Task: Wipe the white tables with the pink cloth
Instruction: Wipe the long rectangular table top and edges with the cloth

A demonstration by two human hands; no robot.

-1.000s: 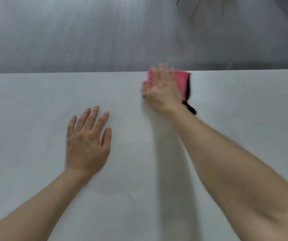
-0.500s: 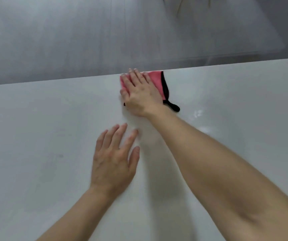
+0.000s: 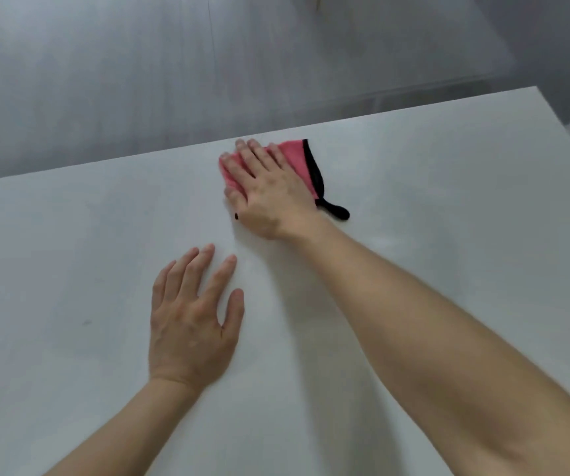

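Slid nearer left hand (image 3: 191, 331), pink cloth (image 3: 295, 156) pressed under right hand (image 3: 270, 190), both hands' fingers (image 3: 191, 269) straight

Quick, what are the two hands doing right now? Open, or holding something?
Left hand: open, flat on the white table, holding nothing.
Right hand: open and flat, pressing the pink cloth onto the table.

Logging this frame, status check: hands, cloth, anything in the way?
Right hand flat, pressing pink cloth with black trim near far edge of white table. Left hand flat on tabletop, holding nothing, apart from cloth. No other object seen near cloth.
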